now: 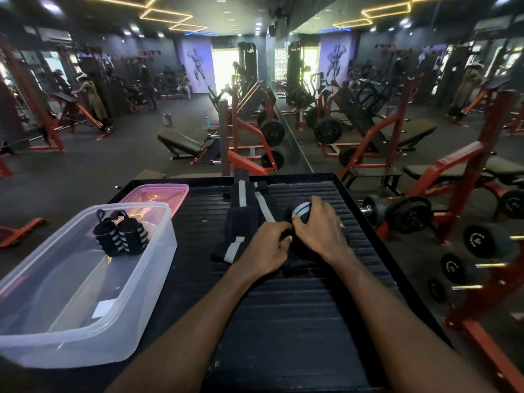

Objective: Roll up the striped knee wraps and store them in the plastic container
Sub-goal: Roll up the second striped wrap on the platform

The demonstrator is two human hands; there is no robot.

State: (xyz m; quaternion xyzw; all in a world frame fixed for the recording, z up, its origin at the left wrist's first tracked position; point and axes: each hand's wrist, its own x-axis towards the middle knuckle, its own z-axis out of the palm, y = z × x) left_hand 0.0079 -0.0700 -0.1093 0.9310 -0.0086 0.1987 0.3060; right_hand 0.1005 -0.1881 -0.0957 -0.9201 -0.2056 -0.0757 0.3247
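Note:
A black knee wrap roll (300,209) with grey stripes lies on the black ribbed platform (283,307). My right hand (317,228) is closed over the roll. My left hand (269,248) pinches the wrap's loose end right beside it. An unrolled black wrap with a grey stripe (243,219) lies flat to the left of my hands. The clear plastic container (85,321) stands at the left, with two rolled striped wraps (122,236) at its far end.
The container's pinkish lid (170,191) lies behind it. Dumbbells (408,214) sit on a red rack at the right. Red benches and weight machines fill the gym floor beyond the platform, and people stand far off at the left.

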